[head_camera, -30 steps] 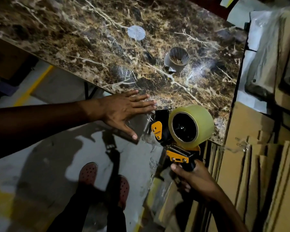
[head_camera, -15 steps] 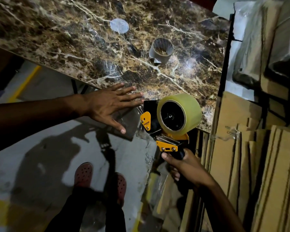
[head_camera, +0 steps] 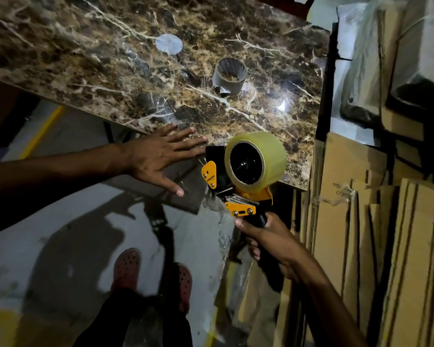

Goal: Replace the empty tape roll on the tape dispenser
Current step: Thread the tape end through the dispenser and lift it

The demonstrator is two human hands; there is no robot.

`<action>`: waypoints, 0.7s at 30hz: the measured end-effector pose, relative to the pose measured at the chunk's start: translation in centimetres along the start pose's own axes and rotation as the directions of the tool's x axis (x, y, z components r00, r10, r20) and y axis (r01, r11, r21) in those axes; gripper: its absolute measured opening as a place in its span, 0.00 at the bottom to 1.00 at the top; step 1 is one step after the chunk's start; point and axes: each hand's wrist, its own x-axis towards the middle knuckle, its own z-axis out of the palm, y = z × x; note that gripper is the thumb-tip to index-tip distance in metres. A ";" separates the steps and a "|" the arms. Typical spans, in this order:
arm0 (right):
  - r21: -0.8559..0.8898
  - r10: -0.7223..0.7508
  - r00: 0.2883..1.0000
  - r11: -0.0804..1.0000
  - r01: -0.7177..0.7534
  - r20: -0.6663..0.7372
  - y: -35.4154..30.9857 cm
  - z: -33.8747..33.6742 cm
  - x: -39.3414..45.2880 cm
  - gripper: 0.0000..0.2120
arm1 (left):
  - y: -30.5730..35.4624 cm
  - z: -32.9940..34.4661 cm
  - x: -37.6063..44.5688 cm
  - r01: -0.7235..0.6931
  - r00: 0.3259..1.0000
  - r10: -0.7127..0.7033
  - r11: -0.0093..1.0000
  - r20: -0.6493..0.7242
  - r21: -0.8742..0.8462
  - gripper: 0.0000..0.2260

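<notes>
My right hand [head_camera: 268, 240] grips the black handle of a yellow and black tape dispenser [head_camera: 238, 196], held at the near edge of the marble table [head_camera: 110, 71]. A full roll of clear tape [head_camera: 257, 159] sits on the dispenser's hub. The empty grey cardboard core [head_camera: 229, 75] stands upright on the table, farther back. My left hand [head_camera: 158, 157] lies flat with fingers spread on the table's near edge, on a dark flat piece [head_camera: 183, 189] that sticks out past the edge, just left of the dispenser's front.
Flattened cardboard boxes [head_camera: 373, 246] stand stacked at the right of the table. A round pale disc [head_camera: 169, 44] lies on the table at the back. Below are the grey floor [head_camera: 73, 209] with a yellow line and my feet in red perforated shoes [head_camera: 125, 269].
Hands and dispenser hold their pose relative to each other. The view has shifted slightly, so everything sits a little lower left than one second ago.
</notes>
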 end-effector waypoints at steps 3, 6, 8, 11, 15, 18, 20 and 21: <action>-0.004 -0.003 1.000 1.000 0.003 0.002 0.2 -0.1 0.1 0.09 | 0.0 0.1 0.0 0.014 1.000 -0.014 1.000 0.002 0.018 0.50; -0.002 -0.002 1.000 1.000 0.002 -0.009 0.3 0.0 0.1 0.10 | 0.0 0.1 0.1 0.021 0.999 -0.021 1.000 0.031 0.016 0.51; -0.007 0.007 1.000 1.000 -0.007 -0.022 0.6 0.1 0.3 0.10 | 0.0 0.0 0.2 0.026 0.999 -0.026 1.000 0.047 0.008 0.52; -0.031 0.034 0.998 0.999 -0.036 -0.053 0.9 0.2 0.7 0.11 | 0.0 -0.1 0.1 0.033 0.998 -0.034 0.999 0.057 0.019 0.54; -0.057 0.032 0.997 0.998 -0.036 -0.070 0.7 1.1 1.0 0.08 | -0.1 0.1 0.2 0.035 0.998 -0.036 0.999 0.048 0.021 0.55; -0.015 0.062 0.993 0.998 -0.064 -0.102 0.7 2.2 0.6 0.08 | -0.2 0.1 0.3 0.041 0.998 -0.042 0.999 0.056 0.023 0.57; 0.021 0.063 0.992 0.998 -0.061 -0.110 0.6 3.1 0.3 0.09 | -0.2 0.0 0.2 0.042 0.997 -0.044 0.999 0.057 0.022 0.57; 0.028 0.061 0.991 0.998 -0.058 -0.116 0.6 3.4 0.1 0.09 | -0.2 -0.1 0.1 0.044 0.997 -0.045 0.999 0.060 0.016 0.57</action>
